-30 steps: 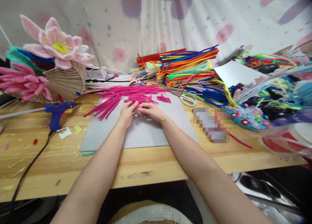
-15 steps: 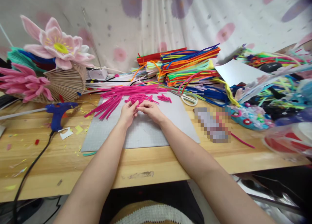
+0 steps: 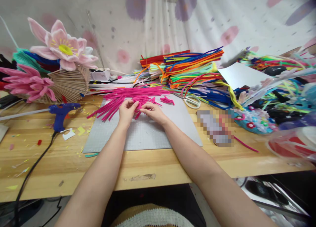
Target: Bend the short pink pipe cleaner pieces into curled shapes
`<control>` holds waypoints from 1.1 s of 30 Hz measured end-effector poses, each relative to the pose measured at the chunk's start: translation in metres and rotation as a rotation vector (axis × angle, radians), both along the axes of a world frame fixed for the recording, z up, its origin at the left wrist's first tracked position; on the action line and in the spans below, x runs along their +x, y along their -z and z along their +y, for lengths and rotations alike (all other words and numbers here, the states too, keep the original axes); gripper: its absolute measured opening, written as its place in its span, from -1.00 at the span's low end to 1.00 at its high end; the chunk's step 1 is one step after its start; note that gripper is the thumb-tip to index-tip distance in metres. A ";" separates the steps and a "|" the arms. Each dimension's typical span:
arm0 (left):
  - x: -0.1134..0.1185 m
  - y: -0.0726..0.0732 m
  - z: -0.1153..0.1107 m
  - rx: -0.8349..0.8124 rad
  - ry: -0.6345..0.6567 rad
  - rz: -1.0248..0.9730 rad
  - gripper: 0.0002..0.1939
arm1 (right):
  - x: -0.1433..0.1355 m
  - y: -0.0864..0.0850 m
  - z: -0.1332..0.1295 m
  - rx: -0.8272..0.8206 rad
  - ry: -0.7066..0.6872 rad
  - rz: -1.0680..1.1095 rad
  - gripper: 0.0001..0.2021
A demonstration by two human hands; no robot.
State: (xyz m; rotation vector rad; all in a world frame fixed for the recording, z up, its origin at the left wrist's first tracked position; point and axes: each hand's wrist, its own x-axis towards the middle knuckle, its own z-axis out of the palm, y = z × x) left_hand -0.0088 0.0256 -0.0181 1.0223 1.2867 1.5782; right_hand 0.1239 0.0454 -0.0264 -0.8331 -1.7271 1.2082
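My left hand (image 3: 126,112) and my right hand (image 3: 154,112) meet over the far part of a grey cutting mat (image 3: 143,135). Both pinch short hot-pink pipe cleaner pieces (image 3: 138,108) between their fingertips. Just beyond the hands lies a loose pile of long hot-pink pipe cleaners (image 3: 123,97), fanned out toward the left. A few short bent pink pieces (image 3: 167,100) lie on the mat to the right of my right hand.
A blue glue gun (image 3: 61,112) with a black cord lies left of the mat. White-handled scissors (image 3: 192,102) rest right of the pink pile. Stacked multicoloured pipe cleaners (image 3: 190,67) fill the back. Pink pipe-cleaner flowers (image 3: 59,47) stand far left. Paper scraps dot the wooden table (image 3: 148,167).
Both hands slid slightly farther from me, toward the pink pile, and my left hand's fingers spread more over the pieces. The view tilted a little.
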 end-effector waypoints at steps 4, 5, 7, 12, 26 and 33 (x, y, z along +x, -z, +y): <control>-0.004 0.006 0.001 0.127 -0.021 0.273 -0.85 | 0.000 0.005 0.000 -0.131 0.042 -0.022 -0.83; -0.004 0.007 0.001 0.148 -0.007 0.330 -0.88 | 0.000 0.005 0.000 -0.162 0.059 -0.009 -0.85; -0.003 0.009 0.000 0.163 0.030 0.400 -0.92 | 0.001 0.005 0.000 -0.204 0.077 0.010 -0.89; 0.002 0.014 0.000 0.148 0.005 0.451 -0.90 | -0.004 0.007 0.001 -0.234 0.137 -0.033 -0.91; 0.004 0.012 -0.003 0.179 -0.066 0.744 -0.87 | -0.009 0.005 0.000 -0.429 0.099 0.067 -0.91; 0.009 0.010 -0.007 0.112 -0.118 0.825 -0.87 | -0.015 0.012 0.004 -0.440 0.233 0.132 -0.88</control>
